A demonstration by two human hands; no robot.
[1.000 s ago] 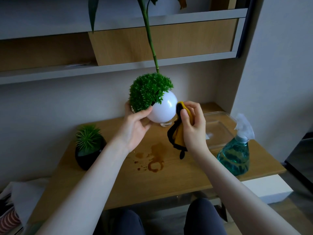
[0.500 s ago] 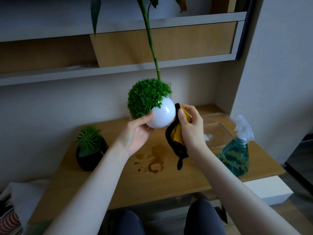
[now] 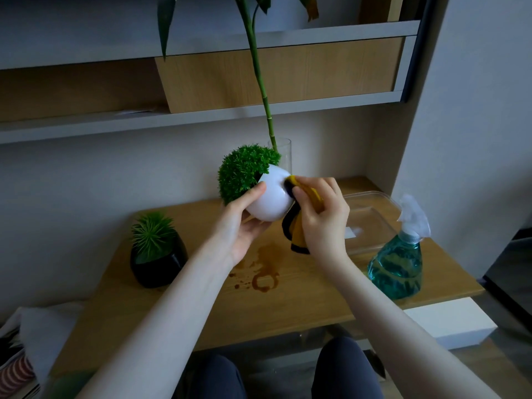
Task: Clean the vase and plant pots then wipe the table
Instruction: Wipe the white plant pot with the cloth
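My left hand (image 3: 240, 226) grips a round white plant pot (image 3: 269, 200) with a bushy green plant, held tilted above the wooden table (image 3: 302, 306). My right hand (image 3: 322, 217) pinches a yellow cloth with a black edge (image 3: 299, 226) and presses it against the pot's right side. A black pot (image 3: 158, 262) with a spiky green plant stands on the table at the left. Behind the white pot stands a clear glass vase (image 3: 285, 154) holding a tall green stem. Brown stains (image 3: 262, 277) mark the table's middle.
A spray bottle of blue-green liquid (image 3: 398, 266) stands at the table's right front. A clear plastic container (image 3: 371, 223) lies behind it. Shelves (image 3: 201, 116) hang above the table. My knees (image 3: 345, 367) show below the front edge.
My right hand has slid the cloth up over the white pot's side. My left hand has turned the pot, and both hands sit slightly lower in view.
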